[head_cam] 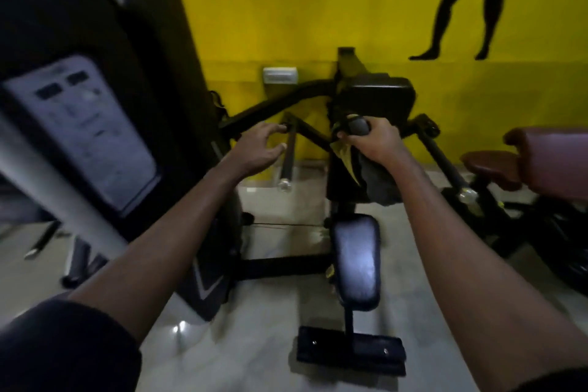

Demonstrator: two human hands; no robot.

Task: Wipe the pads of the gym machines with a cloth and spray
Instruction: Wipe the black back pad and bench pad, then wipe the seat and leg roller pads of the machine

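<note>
A black gym machine stands against the yellow wall, with a black chest pad (378,95) up top and a narrow black seat pad (358,261) below it. My right hand (374,138) is closed around a dark spray bottle (358,126) and a dark cloth with a yellow edge (380,180), which hangs down just under the chest pad. My left hand (259,146) hovers with fingers spread, holding nothing, close to the machine's left handle bar (288,157). The frame is blurred.
A tall weight-stack housing with a white instruction placard (86,134) fills the left. A maroon padded bench (521,165) sits at the right. The machine's black foot plate (351,352) lies on the pale tiled floor near me.
</note>
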